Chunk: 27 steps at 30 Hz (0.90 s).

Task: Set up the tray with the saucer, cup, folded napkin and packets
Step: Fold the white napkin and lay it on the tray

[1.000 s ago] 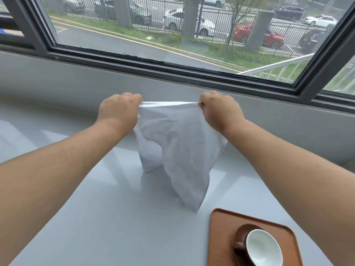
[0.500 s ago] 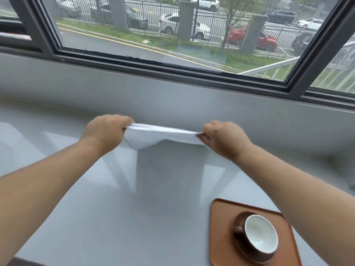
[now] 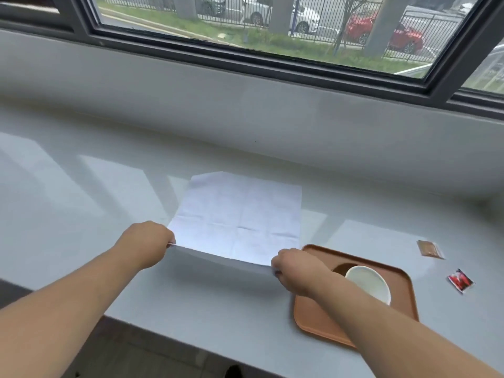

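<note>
One napkin [image 3: 240,214] lies unfolded, nearly square, far edge toward 12 o'clock. Left hand [image 3: 147,242] and right hand [image 3: 296,270] pinch its near corners. One tray [image 3: 321,315], one cup [image 3: 368,282], two packets [image 3: 429,249] at 3 o'clock.

Unfolded napkin [image 3: 240,216] between two hands

White napkin [image 3: 240,216], brown tray [image 3: 313,315], white cup [image 3: 368,282], red packet [image 3: 461,280]

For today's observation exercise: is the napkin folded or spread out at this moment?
Spread out. The napkin lies open as one flat sheet on the counter, crease lines showing, its near edge pinched by the left hand and right hand.
</note>
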{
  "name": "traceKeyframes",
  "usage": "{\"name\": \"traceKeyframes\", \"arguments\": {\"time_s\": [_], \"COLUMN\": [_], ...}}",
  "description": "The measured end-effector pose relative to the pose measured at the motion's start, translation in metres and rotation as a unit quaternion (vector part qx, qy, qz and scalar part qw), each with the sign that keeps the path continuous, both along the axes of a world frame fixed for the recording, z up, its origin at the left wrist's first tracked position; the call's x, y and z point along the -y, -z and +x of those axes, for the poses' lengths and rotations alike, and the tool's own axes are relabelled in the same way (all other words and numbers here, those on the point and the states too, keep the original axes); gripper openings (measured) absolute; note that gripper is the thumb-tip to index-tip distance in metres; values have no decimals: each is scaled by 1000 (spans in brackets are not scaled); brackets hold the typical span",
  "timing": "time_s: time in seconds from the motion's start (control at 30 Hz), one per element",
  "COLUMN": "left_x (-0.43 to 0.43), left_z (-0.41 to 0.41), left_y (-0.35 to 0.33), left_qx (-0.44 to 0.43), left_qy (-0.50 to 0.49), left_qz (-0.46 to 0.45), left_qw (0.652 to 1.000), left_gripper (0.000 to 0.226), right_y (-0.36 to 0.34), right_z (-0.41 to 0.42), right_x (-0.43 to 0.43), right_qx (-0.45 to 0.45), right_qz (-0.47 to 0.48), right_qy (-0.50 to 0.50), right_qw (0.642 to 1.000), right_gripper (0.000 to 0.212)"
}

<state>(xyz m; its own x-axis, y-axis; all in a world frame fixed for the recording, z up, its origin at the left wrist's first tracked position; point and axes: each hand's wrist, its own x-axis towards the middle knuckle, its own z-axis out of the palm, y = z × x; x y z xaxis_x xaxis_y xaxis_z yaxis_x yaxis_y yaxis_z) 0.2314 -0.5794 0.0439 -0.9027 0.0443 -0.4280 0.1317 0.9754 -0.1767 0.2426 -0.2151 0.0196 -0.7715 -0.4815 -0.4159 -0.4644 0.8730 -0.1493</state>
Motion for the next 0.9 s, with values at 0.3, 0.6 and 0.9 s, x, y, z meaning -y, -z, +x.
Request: {"name": "traceKeyframes", "arguments": {"time_s": [0.3, 0.6, 0.9], "left_x": [-3, -12, -3], "left_z": [4, -35, -25], "left_y": [14, 13, 26], "left_qx": [96, 341, 197], "left_qy": [-54, 23, -52], "left_qz": [34, -91, 14], "left_qw": [993, 935, 979], "left_gripper": [23, 24, 20], "right_y": [10, 18, 16], "right_z": [2, -15, -24], "right_x": [-4, 8, 10], "right_qx": [48, 188, 114], "right_qz": [-4, 42, 10], "right_qy": [40, 51, 80], "right_qw": [998, 980, 990], "right_gripper": [32, 16, 25]}}
